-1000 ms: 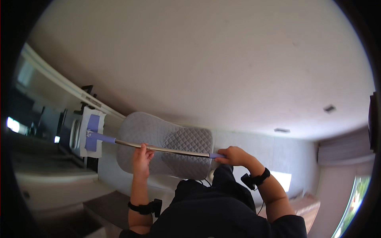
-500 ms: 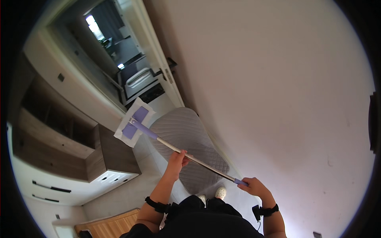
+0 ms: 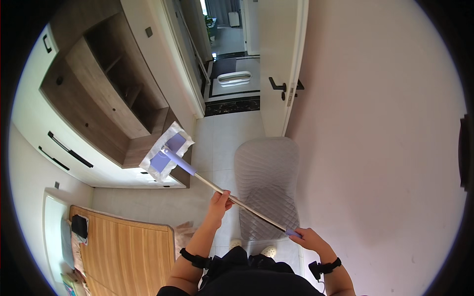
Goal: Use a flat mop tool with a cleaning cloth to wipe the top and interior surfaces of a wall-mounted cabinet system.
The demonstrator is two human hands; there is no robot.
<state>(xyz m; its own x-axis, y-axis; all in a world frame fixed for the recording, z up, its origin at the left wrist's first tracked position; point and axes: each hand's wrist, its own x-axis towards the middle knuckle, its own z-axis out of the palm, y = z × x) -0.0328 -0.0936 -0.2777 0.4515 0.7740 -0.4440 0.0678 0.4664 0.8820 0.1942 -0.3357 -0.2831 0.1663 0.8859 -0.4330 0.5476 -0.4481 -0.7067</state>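
A flat mop (image 3: 253,211) with a metal pole and purple fittings slants across in front of me. Its purple rectangular head (image 3: 174,142), with a white cloth sheet spread around it, is raised at the upper left before the cabinet. My left hand (image 3: 219,203) is wrapped around the middle of the pole. My right hand (image 3: 312,240) grips the purple handle end, lower and to the right. Below the pole lies a grey quilted mat (image 3: 266,160) on the floor.
On the left stands a wood-and-white cabinet (image 3: 106,111) with open shelves. A wooden bed-like panel (image 3: 126,244) is at lower left. Ahead, a white door (image 3: 279,64) stands open to a hallway holding a white oval-topped object (image 3: 234,79). A plain wall (image 3: 380,123) runs along the right.
My view has turned, so the doorway and mat now sit further right and the wooden panel shows more. Both hands keep their grip on the mop, whose head stays raised.
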